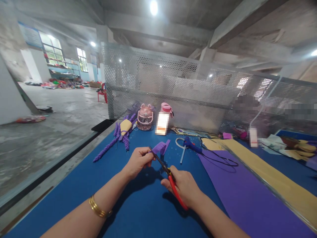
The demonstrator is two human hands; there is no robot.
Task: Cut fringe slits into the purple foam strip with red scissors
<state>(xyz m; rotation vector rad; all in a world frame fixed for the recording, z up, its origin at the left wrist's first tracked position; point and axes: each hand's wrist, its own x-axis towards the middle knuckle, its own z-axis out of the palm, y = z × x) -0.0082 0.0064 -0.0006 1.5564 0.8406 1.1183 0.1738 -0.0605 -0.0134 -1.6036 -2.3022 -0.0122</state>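
My left hand pinches one end of a purple strip, whose far end curls up and away over the blue table. Red-handled scissors are gripped in my right hand. Their dark blades reach up to the strip right beside my left fingertips. Whether the blades are parted at the strip is too fine to make out. Beyond my hands, a blue glue gun lies on its side with its cord trailing right.
Purple braided stems with a yellow piece lie at the back left. A pink transparent cup stands against the perforated metal screen. Long purple and yellow sheets cover the right side.
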